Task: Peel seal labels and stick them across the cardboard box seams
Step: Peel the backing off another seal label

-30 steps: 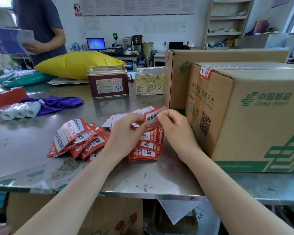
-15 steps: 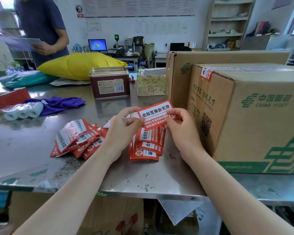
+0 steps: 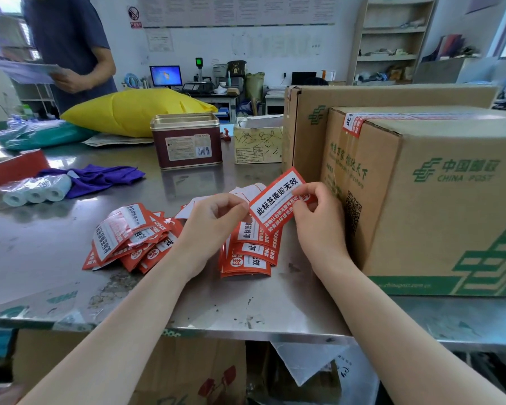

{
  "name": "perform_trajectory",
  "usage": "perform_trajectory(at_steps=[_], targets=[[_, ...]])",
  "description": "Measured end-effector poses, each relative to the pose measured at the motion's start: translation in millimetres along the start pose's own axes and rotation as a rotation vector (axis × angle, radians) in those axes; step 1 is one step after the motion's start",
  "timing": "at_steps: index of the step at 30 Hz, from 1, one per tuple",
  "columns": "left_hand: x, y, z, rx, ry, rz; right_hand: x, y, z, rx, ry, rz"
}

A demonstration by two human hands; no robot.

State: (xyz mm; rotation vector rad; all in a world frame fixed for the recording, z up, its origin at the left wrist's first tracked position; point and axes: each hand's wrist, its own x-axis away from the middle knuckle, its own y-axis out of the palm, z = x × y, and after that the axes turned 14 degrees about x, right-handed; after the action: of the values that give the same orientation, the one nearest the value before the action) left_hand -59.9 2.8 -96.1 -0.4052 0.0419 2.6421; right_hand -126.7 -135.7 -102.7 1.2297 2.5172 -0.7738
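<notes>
Labels lie in two loose heaps [image 3: 129,238] on the worktop [image 3: 41,258]; they look thin, light and floppy, likely to curl and stick to themselves. My left hand [image 3: 214,226] pinches the near end of one label [image 3: 278,200], lifted above the heaps. My right hand [image 3: 319,220] pinches its far end, just beside the box [image 3: 435,200]. I judge the edges are the places to hold, keeping the sticky face untouched.
</notes>
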Motion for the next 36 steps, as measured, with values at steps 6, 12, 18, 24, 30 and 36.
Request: perform_trajectory(at_steps=[6, 12, 18, 24, 30, 36], targets=[[0.2, 0.5, 0.9, -0.054, -0.052, -0.089, 1.1, -2.4, -3.6, -0.052, -0.024, 0.018], [3.0, -0.5, 2.6, -0.053, -0.101, -0.136, 0.1, -1.5, -3.6, -0.041, -0.054, -0.002], [4.3, 1.2, 3.5, 0.007, -0.149, -0.160, -0.1, -0.1, -3.5, -0.065, -0.057, 0.008], [5.3, 0.8, 5.0, 0.021, -0.141, -0.165, -0.4, -0.2, -3.4, -0.071, -0.053, -0.022], [5.8, 1.7, 4.6, 0.024, -0.134, -0.157, 0.7, -1.1, -4.0, -0.081, -0.052, -0.049], [5.4, 1.4, 3.3, 0.056, -0.115, -0.163, 3.2, -2.9, -7.3, -0.097, -0.033, -0.087]])
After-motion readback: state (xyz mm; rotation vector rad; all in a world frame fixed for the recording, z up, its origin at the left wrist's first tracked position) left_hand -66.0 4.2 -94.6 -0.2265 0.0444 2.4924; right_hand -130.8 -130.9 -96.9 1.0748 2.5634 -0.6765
